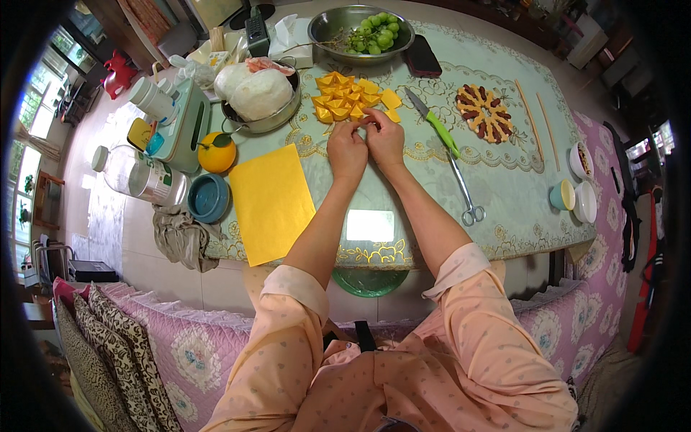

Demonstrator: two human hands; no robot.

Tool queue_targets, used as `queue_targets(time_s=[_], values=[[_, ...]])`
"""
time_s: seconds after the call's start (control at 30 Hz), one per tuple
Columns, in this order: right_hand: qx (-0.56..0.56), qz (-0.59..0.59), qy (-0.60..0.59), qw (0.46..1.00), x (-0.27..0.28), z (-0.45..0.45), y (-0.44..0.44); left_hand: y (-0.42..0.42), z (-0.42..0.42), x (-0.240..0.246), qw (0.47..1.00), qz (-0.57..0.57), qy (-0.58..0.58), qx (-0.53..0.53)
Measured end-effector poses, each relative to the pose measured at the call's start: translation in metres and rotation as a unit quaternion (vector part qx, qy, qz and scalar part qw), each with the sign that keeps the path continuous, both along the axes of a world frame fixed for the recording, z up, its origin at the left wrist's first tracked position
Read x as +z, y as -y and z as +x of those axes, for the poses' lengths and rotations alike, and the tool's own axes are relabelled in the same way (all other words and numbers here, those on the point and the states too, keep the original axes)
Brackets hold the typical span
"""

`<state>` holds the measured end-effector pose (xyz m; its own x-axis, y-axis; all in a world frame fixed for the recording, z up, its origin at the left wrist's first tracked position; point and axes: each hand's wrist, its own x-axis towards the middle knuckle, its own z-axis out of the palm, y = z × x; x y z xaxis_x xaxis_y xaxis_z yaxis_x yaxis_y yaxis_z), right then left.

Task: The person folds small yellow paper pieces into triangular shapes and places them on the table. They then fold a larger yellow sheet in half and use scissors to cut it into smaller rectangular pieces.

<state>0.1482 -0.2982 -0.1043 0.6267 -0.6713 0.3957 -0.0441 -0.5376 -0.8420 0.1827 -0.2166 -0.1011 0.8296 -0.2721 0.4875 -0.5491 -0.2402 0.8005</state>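
Observation:
My left hand and my right hand meet at the fingertips over the patterned tablecloth. A small piece of yellow paper seems to be between the fingers, mostly hidden by them. Just beyond lies a cluster of folded golden paper pieces, with a few flat yellow paper squares at its right side. A large sheet of yellow paper lies left of my forearms. To the right rest a knife with a green handle and metal scissors.
A metal bowl of green grapes and a dark phone are at the back. At left stand a pot, an orange, a blue bowl and a plastic bottle. Right are a round trivet, two sticks and small bowls.

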Motion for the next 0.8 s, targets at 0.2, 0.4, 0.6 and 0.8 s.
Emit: queue_targets(time_s=[0.2,0.4,0.6,0.8], values=[[-0.033,-0.007,0.008,0.999,-0.0060,0.0035,0.0030,-0.0001,-0.0018,0.0002,0.998,0.047,0.005,-0.029],[-0.027,-0.021,0.009,0.999,-0.0066,0.0037,0.0029,0.0015,-0.0016,0.0000,0.997,0.074,0.003,-0.008],[-0.108,-0.057,0.045,0.991,-0.0023,0.0001,0.0026,0.0031,-0.0012,-0.0002,0.998,0.045,0.044,0.027],[-0.178,-0.102,-0.022,0.978,-0.0028,0.0013,0.0055,0.0031,-0.0005,-0.0030,0.998,0.044,0.040,0.022]])
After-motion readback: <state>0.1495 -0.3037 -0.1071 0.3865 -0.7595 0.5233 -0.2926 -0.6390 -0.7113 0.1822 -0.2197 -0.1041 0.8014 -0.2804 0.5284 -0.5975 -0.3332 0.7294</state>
